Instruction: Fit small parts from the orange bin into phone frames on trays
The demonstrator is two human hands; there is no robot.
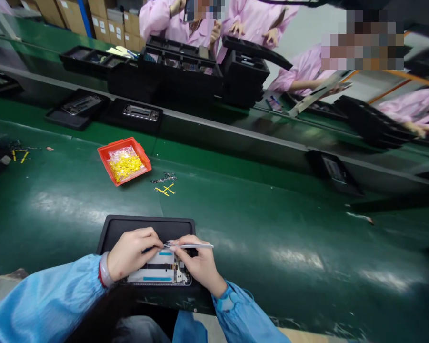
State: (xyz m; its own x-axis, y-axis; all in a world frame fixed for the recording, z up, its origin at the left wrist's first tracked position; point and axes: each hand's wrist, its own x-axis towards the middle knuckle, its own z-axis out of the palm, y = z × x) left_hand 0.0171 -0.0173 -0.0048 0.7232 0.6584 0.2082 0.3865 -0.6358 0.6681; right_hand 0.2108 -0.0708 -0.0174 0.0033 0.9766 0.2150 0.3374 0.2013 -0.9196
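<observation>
Station check, from my own position. My right hand (197,265) is clamped on a pair of fine steel tweezers (196,246), with the tips pointing left and ending at the fingertips (157,239) of my left hand (130,254). My left hand is curled closed above the work (whether it pinches a small part there, I cannot tell; the fingers hide it).

The item beneath both hands is an opened smartphone housing (157,272). It lies flat in a black tray (146,225) on the green counter (257,224), with blue strips (165,254) across its interior.

Handling assessment: the housing should be light and stiff at its frame, while the thin exposed parts appear fragile. The smooth metal may also prove slippery, so the outer edge is the safest place to hold it, leaving the tweezers for small parts.

Also on the counter are an orange tray (124,161) holding yellow pieces (125,167) in a clear bag, plus loose yellow strips (164,189) beside it. Across the line, co-workers in pink smocks (257,24) work among stacked black trays (180,64).
</observation>
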